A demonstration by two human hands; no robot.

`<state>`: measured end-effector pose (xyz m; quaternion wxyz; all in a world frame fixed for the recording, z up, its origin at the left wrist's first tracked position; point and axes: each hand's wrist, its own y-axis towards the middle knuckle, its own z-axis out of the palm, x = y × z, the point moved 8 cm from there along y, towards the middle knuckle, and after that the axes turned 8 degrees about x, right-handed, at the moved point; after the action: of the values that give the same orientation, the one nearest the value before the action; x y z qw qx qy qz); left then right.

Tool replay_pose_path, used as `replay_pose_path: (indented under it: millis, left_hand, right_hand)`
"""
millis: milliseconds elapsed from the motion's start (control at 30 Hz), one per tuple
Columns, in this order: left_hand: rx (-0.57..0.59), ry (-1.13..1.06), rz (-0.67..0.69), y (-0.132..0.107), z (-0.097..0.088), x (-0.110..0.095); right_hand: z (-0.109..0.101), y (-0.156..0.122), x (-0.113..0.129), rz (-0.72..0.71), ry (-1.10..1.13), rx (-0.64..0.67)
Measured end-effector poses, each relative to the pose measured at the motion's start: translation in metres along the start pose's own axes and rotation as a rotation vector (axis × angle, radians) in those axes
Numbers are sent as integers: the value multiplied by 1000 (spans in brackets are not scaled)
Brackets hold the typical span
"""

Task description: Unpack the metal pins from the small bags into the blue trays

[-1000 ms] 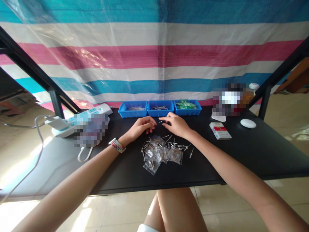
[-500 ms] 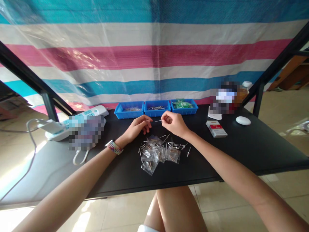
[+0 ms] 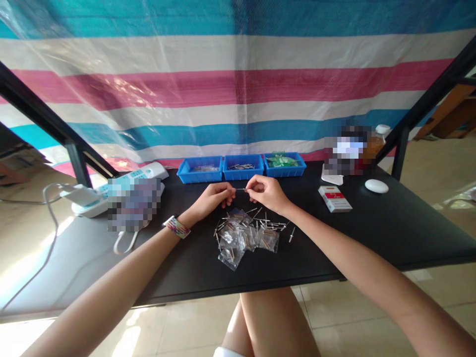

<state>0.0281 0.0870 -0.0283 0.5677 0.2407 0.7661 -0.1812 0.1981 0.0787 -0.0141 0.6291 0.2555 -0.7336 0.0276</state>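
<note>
Between my hands is a thin silver blind rivet [image 3: 240, 189], lying roughly level above the table. My right hand [image 3: 268, 192] pinches its right end between thumb and forefinger. The fingers of my left hand [image 3: 216, 196] are closed at the rivet's other end, which disappears at the fingertips. Just below my hands, a heap of small clear plastic bags [image 3: 238, 237] holds short brownish and silver pieces. Loose blind rivets [image 3: 273, 224] are scattered around and over the heap, with a single rivet [image 3: 292, 234] apart on its right.
Three blue bins stand behind my hands: the left bin [image 3: 201, 177] has clear bags, the middle bin [image 3: 243, 174] rivets, the right bin [image 3: 285, 171] green packets. At right are a cigarette pack [image 3: 336, 202] and a white oval object [image 3: 376, 186]; at left, a power strip [image 3: 147, 173].
My left fingers have closed together, and my right hand has moved slightly left and down, bringing the rivet to the left fingertips. The gap between my hands is smaller.
</note>
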Motion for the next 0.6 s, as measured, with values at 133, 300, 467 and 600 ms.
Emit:
replay_pose_path:
  millis: [133, 300, 467, 600]
  left_hand:
    - [-6, 2, 3, 1, -2, 4]
    - [-13, -39, 57, 2, -4, 4]
    - [-12, -42, 74, 0, -2, -2]
    - [-18, -59, 58, -1, -2, -5]
  right_hand:
    - [2, 0, -1, -18, -16, 9]
    - [4, 1, -10, 24, 118, 18]
    - [5, 4, -11, 46, 255, 3]
    - [6, 3, -8, 38, 258, -3]
